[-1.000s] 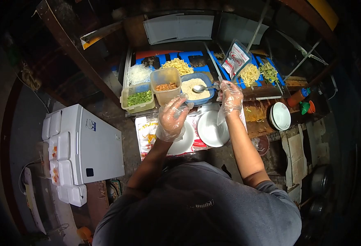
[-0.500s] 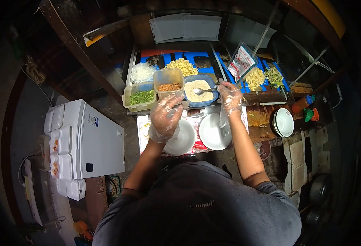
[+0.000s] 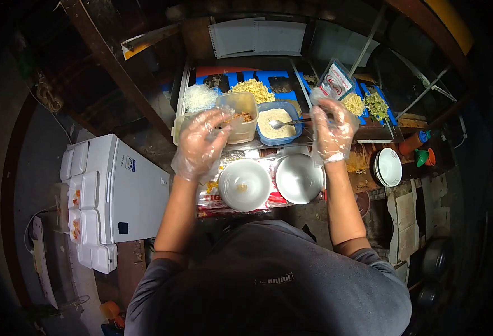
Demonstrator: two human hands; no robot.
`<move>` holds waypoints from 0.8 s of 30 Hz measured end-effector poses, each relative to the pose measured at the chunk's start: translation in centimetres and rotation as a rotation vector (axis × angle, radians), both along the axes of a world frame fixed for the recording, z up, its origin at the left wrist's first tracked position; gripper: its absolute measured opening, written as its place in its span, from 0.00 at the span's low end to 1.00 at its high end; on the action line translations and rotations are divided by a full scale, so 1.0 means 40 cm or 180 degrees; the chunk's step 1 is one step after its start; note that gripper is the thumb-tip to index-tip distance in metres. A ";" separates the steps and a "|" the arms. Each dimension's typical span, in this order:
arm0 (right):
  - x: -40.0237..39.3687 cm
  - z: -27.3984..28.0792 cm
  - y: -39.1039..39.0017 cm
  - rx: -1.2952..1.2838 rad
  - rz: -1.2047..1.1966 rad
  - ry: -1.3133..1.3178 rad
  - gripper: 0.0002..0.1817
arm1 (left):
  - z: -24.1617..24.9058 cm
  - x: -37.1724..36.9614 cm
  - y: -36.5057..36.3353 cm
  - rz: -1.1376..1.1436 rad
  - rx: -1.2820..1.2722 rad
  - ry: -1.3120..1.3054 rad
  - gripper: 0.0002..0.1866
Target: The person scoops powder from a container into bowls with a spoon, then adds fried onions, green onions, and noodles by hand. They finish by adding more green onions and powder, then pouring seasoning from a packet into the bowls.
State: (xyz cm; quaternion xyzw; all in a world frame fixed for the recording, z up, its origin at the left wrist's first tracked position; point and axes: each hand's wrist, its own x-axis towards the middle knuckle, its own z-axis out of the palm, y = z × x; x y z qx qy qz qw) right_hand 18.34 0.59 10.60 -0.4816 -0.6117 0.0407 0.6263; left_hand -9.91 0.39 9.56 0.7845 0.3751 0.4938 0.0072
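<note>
Both my hands wear clear plastic gloves. My left hand (image 3: 200, 144) is open beside a tub of brown crumbly bits (image 3: 236, 119) and covers most of the tub to its left. My right hand (image 3: 333, 131) has loosely bent, parted fingers and appears to hold nothing. It is just right of a metal spoon (image 3: 294, 121) resting in a blue tub of pale powder (image 3: 270, 134). Below the tubs, a white bowl (image 3: 245, 185) contains a small yellowish dab. Beside it, another white bowl (image 3: 299, 178) shows a bare inside.
Noodles (image 3: 252, 89), white vermicelli (image 3: 200, 98) and greens (image 3: 376, 106) lie behind the tubs. A printed packet (image 3: 336, 81) stands near my right hand. Stacked bowls (image 3: 389, 168) and an orange bottle (image 3: 412, 143) are at right; a white freezer (image 3: 137, 185) is at left.
My right hand has come off the spoon handle and shifted right. My left hand has moved left from the brown-bits tub, uncovering the left bowl.
</note>
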 end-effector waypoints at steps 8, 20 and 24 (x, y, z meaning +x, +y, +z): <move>-0.168 0.066 0.120 -0.0809 0.1317 -0.1564 0.12 | -0.002 -0.029 0.085 0.0082 -0.0731 0.0012 0.14; -0.320 0.028 0.288 -0.2172 0.1505 -0.3576 0.13 | -0.061 -0.051 0.146 0.0076 -0.1130 -0.0014 0.18; -0.342 0.050 0.274 -0.2523 0.1516 -0.4046 0.17 | -0.063 -0.061 0.158 -0.0015 -0.1205 -0.0059 0.17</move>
